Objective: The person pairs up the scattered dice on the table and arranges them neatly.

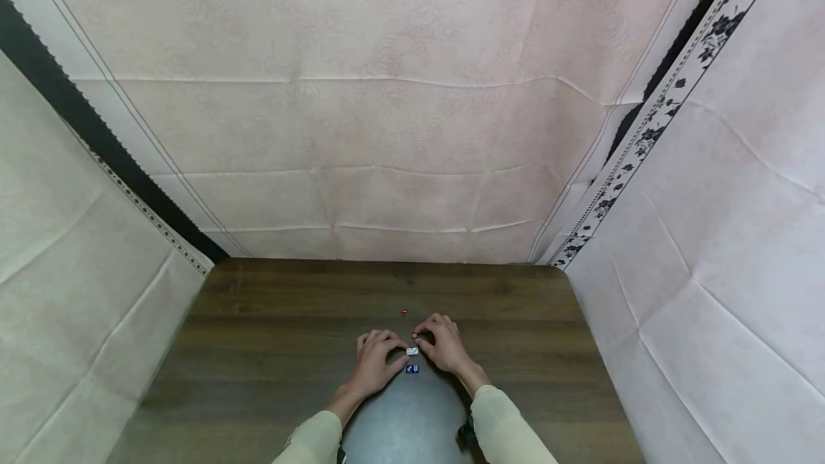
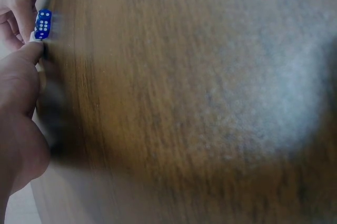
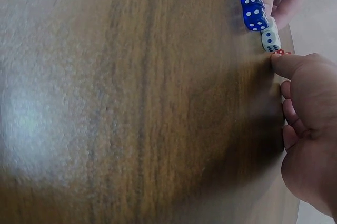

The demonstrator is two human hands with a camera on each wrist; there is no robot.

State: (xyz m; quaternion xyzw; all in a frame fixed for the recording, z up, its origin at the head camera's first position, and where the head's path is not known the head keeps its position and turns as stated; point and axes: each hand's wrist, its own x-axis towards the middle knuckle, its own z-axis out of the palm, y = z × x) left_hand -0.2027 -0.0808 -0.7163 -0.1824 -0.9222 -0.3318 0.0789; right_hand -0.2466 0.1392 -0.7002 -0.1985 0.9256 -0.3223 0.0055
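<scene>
My right hand point(image 1: 445, 344) pinches a small red die point(image 1: 415, 336) between thumb and index finger; in the right wrist view only a sliver of this red die point(image 3: 281, 52) shows past the thumb. Just nearer to me lie white dice point(image 1: 412, 351) side by side, their dark pips visible on the white die point(image 3: 270, 39). My left hand point(image 1: 377, 364) holds the left end of the white dice between thumb and index finger. A pair of blue dice point(image 1: 412, 369) sits in front of them, white pips up. The left wrist view shows these blue dice point(image 2: 43, 23) beyond the left thumb.
Another red die point(image 1: 404, 313) lies alone farther back on the brown wooden table point(image 1: 271, 349). Pale patterned cloth point(image 1: 387, 127) hangs behind the table and at both sides. A glossy light reflection point(image 1: 412, 414) covers the near middle of the tabletop.
</scene>
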